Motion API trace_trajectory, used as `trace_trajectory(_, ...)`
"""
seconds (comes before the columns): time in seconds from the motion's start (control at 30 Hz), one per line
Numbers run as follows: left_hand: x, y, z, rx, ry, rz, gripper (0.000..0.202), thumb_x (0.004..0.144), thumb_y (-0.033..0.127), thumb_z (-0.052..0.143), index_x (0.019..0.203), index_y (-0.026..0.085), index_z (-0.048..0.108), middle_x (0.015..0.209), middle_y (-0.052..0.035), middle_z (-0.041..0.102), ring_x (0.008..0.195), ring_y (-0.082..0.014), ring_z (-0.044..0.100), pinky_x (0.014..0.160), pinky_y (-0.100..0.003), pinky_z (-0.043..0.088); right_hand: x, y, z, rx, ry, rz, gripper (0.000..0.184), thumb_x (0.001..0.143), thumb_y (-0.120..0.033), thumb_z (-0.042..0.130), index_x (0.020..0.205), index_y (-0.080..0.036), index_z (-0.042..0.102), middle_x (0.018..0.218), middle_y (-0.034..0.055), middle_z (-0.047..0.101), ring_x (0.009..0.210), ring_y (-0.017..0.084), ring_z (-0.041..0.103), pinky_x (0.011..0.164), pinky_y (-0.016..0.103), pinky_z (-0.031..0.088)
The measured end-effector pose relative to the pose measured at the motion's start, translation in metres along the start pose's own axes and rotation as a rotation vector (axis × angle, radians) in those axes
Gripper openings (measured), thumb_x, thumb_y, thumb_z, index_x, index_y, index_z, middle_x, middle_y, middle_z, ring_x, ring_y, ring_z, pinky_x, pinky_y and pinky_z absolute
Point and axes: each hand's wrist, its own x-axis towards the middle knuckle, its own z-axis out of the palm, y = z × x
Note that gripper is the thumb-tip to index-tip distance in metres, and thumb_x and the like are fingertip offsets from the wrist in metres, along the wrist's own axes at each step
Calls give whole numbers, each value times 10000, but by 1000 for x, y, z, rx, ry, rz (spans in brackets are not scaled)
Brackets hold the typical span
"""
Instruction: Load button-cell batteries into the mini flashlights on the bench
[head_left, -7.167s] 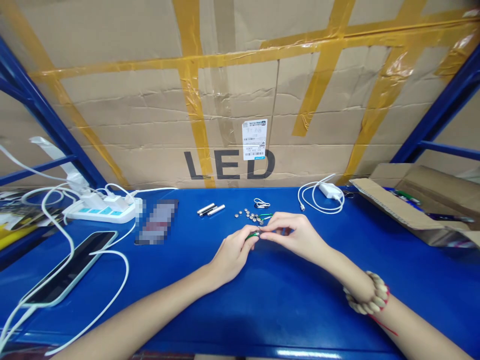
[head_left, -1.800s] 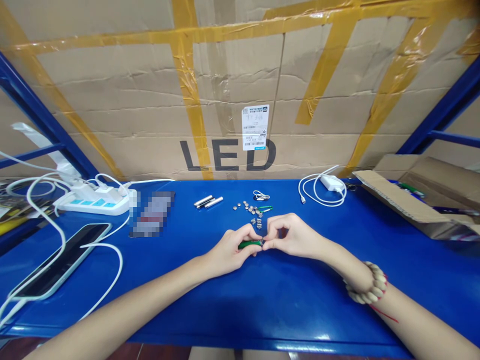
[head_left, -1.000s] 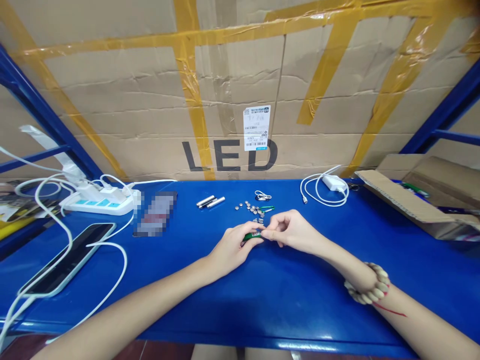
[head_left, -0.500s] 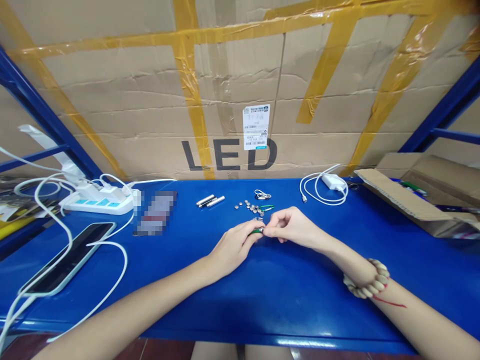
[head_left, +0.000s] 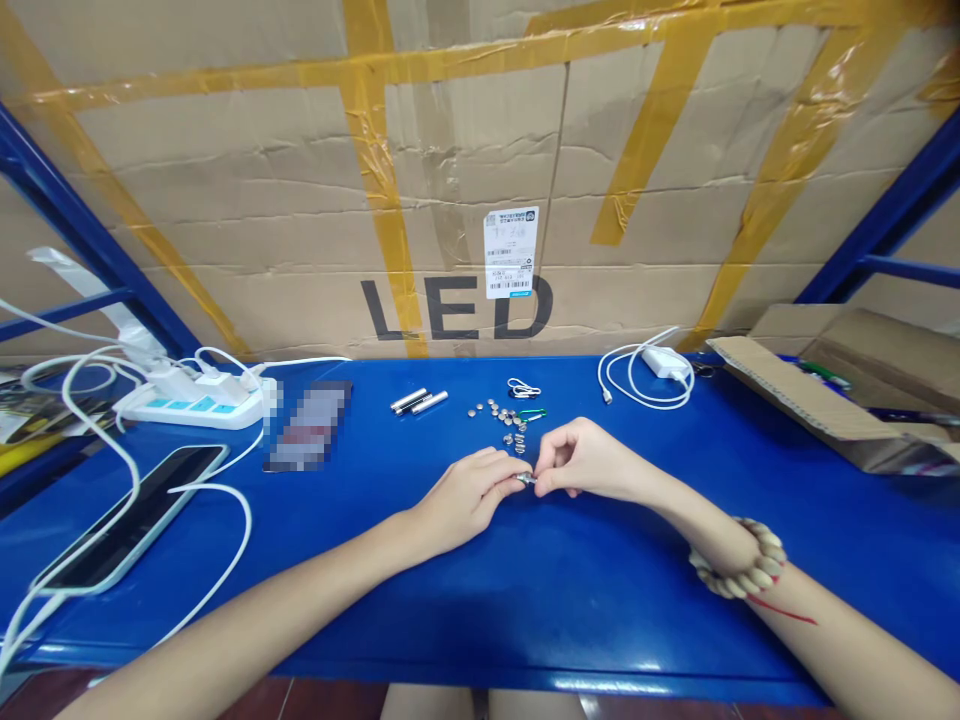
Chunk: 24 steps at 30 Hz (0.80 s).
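Our left hand (head_left: 469,497) and right hand (head_left: 589,465) meet mid-tabletop (head_left: 525,600), fingers of both pinching one small silver part (head_left: 525,479); button cells (head_left: 504,415) lie just far of them.

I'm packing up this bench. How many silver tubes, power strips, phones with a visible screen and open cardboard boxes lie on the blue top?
Silver tubes: 3
Power strip: 1
Phone with visible screen: 1
Open cardboard box: 1
Total: 6

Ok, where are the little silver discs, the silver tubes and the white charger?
little silver discs (head_left: 501,412), head view, middle of the loose cluster
silver tubes (head_left: 418,402), head view, middle of the group
white charger (head_left: 661,362), head view, its plug block
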Motion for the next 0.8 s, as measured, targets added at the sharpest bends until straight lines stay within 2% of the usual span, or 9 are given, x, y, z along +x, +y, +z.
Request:
trace_trajectory(0.17,0,-1,1,9,27,-5,198,915,180,380,947,134,570,818,-26,592,766,-117,491,727,-201,380,0,0,0,-59,32,-21,246,559,-282,754,631,-94,612,531,22,582,384,63,462,372,155,348)
trace_trajectory(0.33,0,3,0,-40,21,-55,193,901,184,406,985,149,575,894,-27,619,819,-119,541,764,-199,402,2,5,-2,-32,84,-31,269,492,-243,786,603,-100,588,500,6,566,389,59,448,381,156,349)
trace_trajectory(0.47,-1,4,-1,-75,36,-77,211,891,189,412,1017,164,580,907,-29,623,803,-119,561,752,-201,416,3,5,-2,-49,118,-41,307,473,-264,796,629,-104,586,553,14,592,415,65,467,399,164,357)
trace_trajectory(0.57,1,4,0,-108,59,-102,231,894,197,401,1047,170,573,871,-24,618,753,-110,559,735,-197,416,3,3,1,-119,194,-73,303,489,-273,796,653,-107,603,567,5,586,427,61,462,414,166,350)
trace_trajectory(0.63,2,4,0,-143,78,-152,226,900,205,387,1028,159,567,802,-12,602,691,-97,544,695,-187,411,3,2,3,-147,275,-150,297,513,-279,792,678,-112,609,609,5,591,440,55,455,429,170,358)
trace_trajectory(0.7,5,4,0,-169,96,-200,221,906,213,368,1001,147,558,735,0,571,654,-91,523,662,-183,401,2,2,5,-143,322,-296,272,567,-287,773,708,-117,613,691,15,601,457,49,457,446,174,379)
trace_trajectory(0.8,7,6,0,-189,95,-233,230,912,225,344,997,138,540,688,10,524,633,-90,497,643,-186,382,1,2,5,-179,294,-554,166,672,-268,715,738,-129,653,769,33,597,518,51,492,474,168,404)
